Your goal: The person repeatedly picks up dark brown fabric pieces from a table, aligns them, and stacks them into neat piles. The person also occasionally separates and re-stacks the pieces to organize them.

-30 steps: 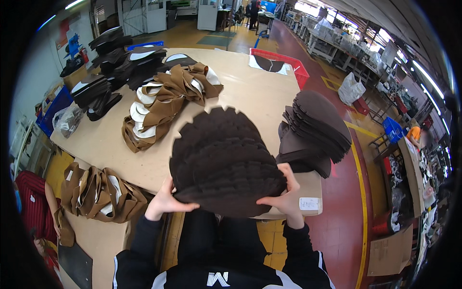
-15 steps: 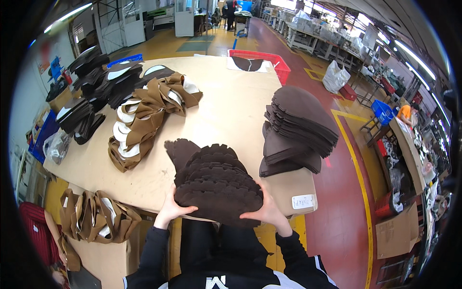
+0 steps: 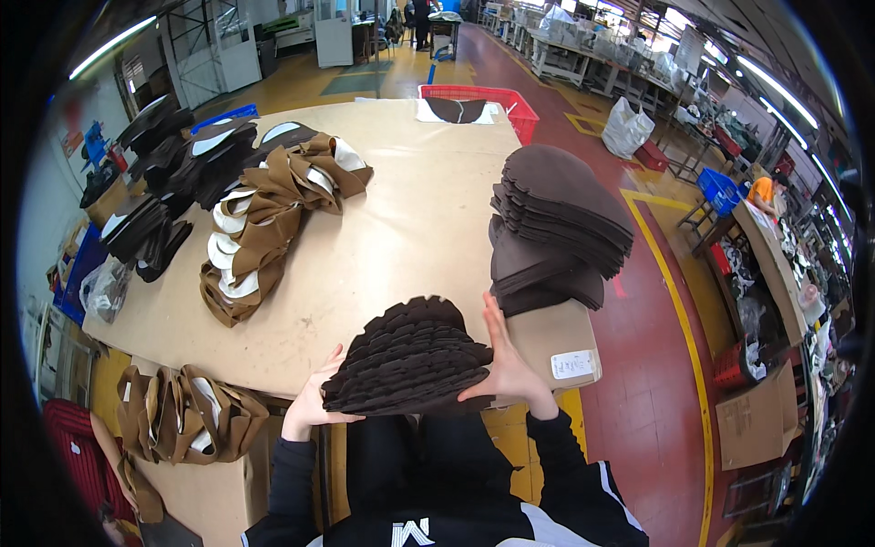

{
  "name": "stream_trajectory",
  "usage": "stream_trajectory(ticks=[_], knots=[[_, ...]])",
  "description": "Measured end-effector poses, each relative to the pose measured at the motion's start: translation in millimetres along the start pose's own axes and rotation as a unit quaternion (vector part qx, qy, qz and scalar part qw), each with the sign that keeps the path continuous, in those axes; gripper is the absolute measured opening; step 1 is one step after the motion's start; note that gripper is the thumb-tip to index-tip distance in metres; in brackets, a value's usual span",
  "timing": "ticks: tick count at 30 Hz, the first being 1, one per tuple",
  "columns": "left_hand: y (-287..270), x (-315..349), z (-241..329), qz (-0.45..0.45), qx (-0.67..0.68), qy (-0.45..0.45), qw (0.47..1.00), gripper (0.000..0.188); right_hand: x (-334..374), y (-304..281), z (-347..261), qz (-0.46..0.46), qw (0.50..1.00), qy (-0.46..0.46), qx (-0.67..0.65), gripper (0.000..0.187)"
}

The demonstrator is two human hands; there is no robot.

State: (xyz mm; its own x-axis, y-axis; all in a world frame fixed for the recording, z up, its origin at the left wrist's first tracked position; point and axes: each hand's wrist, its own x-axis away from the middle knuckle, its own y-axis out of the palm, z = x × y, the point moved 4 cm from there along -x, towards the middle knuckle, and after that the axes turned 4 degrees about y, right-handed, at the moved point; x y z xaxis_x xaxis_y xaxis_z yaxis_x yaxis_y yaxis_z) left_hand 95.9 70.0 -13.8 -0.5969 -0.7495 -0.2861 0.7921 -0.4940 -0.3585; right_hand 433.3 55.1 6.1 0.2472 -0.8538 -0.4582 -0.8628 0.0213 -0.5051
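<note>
A thick stack of dark brown cut pieces [image 3: 410, 360] with notched edges stands at the near edge of the table, between my hands. My left hand [image 3: 314, 398] grips its left side, thumb along the front bottom and fingers partly hidden behind. On the other side my right hand [image 3: 510, 369] presses against the stack, its thumb at the front and its fingers stretched upward along the side. A second pile of dark brown pieces [image 3: 561, 219], fanned and rounded, lies on the table's right side, just beyond my right fingers.
The beige table [image 3: 365, 246] bears folded tan-and-white pieces [image 3: 264, 219] and dark bundles [image 3: 214, 150] at the left. A white label [image 3: 572, 365] lies at its near right corner. Tan pieces [image 3: 187, 410] rest on a lower surface near a person in red [image 3: 77, 456]. A red crate [image 3: 519, 114] stands beyond.
The stack's pieces have drawn together into a more upright block; the piece sticking out at its far left has come in. My right fingers have straightened upward. The view has shifted slightly.
</note>
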Motion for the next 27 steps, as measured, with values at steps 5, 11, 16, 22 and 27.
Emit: stream_trajectory(ticks=[5,11,16,22,27], knots=[[4,27,-12,0.144,-0.024,-0.028,0.989,0.094,-7,5,1,-0.124,0.982,0.122,-0.073,0.12],[37,23,-14,0.236,0.086,-0.003,0.968,0.12,27,21,-24,-0.046,0.987,0.154,-0.016,0.106],[28,7,-22,0.282,0.025,-0.04,0.958,0.099,27,33,-6,0.036,0.993,0.105,0.024,0.102],[1,-32,11,0.234,0.0,0.046,0.971,0.119,-23,2,-29,0.032,0.99,0.138,0.02,0.115],[8,-38,-6,0.169,0.14,-0.096,0.971,0.141,-20,15,-12,0.023,0.992,0.126,-0.001,0.123]])
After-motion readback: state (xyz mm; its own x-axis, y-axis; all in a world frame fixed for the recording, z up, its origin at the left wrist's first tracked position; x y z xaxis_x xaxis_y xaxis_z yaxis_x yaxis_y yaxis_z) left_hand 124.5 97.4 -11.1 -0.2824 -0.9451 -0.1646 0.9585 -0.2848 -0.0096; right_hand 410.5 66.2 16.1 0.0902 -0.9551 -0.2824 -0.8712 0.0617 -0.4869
